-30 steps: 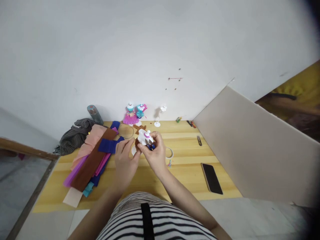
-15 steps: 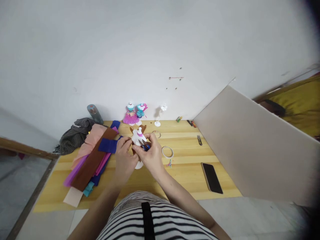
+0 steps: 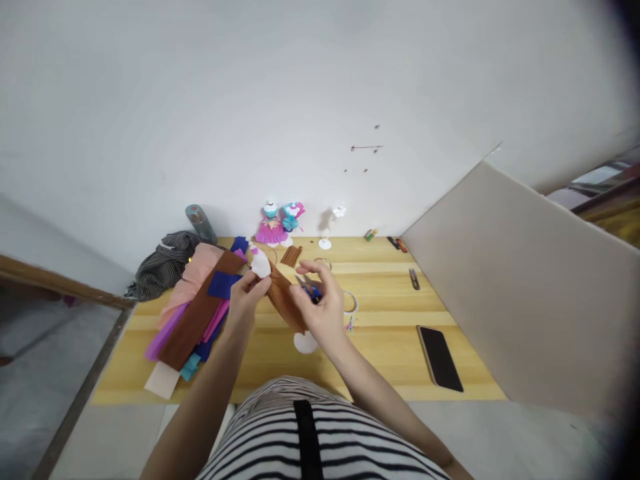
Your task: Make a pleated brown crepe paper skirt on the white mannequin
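Note:
My left hand [image 3: 245, 300] pinches a small white dress-form mannequin [image 3: 261, 264] by its torso. The figure leans to the left, with a bit of purple at its neck. Brown crepe paper [image 3: 284, 297] hangs from it like a skirt, and its round white base [image 3: 305, 343] shows below. In my right hand [image 3: 325, 310] is a pair of small scissors [image 3: 312, 291] with blue handles, blades pointing up and left. The fingers of that hand are beside the brown paper; whether they touch it I cannot tell.
Crepe paper strips [image 3: 200, 313] lie on the left of the wooden table [image 3: 390, 347]. Two dressed mannequins [image 3: 271, 230] and a bare one [image 3: 325, 244] stand by the wall. A folded brown piece [image 3: 291, 256], tape ring [image 3: 351, 302], thread snips [image 3: 414, 279], phone [image 3: 440, 358] and bottle [image 3: 201, 223] are around.
The mannequin has gone from upright to leaning left, and its brown skirt now shows. My right hand, with the scissors, has moved away from the torso to the right.

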The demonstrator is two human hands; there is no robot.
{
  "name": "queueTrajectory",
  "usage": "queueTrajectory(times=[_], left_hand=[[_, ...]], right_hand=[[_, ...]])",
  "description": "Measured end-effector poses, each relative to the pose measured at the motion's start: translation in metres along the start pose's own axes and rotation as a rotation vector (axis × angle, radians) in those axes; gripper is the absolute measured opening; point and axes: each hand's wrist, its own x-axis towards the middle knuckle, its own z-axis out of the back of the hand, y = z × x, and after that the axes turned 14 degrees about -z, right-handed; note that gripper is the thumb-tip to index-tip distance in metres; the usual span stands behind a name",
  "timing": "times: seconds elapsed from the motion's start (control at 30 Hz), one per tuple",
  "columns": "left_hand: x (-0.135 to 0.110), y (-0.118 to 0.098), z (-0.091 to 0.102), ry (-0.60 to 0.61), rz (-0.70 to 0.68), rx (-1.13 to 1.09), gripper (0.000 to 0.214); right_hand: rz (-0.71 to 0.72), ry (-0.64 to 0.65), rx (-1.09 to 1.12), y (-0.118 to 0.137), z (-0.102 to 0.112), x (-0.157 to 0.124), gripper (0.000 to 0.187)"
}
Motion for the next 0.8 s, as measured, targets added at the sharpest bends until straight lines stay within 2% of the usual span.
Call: queueTrajectory(times=[0.07, 0.17, 0.27, 0.37, 0.5, 0.6, 0.7, 0.8], left_hand=[[0.005, 0.006, 0.010, -0.043, 0.139, -0.216, 0.026], [0.009, 0.011, 0.022, -0.063, 0.280, -0.385, 0.032], [0.008, 0.015, 0.026, -0.033, 0.359, -0.424, 0.034], [0.005, 0.018, 0.023, -0.002, 0.392, -0.419, 0.033], [0.003, 0.018, 0.016, 0.083, 0.382, -0.407, 0.036], [0.003, 0.016, 0.013, 0.140, 0.364, -0.405, 0.036], [0.002, 0.016, 0.011, 0.140, 0.346, -0.400, 0.036], [0.000, 0.016, 0.008, 0.100, 0.342, -0.405, 0.033]], right_hand=[[-0.027, -0.059, 0.038, -0.010, 0.008, 0.005, 0.027], [-0.198, -0.070, 0.095, -0.033, 0.017, 0.020, 0.020], [-0.448, 0.045, 0.167, -0.054, 0.017, 0.035, 0.025], [-0.586, 0.172, 0.229, -0.062, 0.009, 0.043, 0.033], [-0.636, 0.343, 0.308, -0.058, -0.002, 0.047, 0.038], [-0.630, 0.443, 0.347, -0.053, -0.002, 0.047, 0.034], [-0.600, 0.546, 0.368, -0.049, 0.003, 0.045, 0.030], [-0.557, 0.549, 0.318, -0.041, 0.008, 0.042, 0.032]])
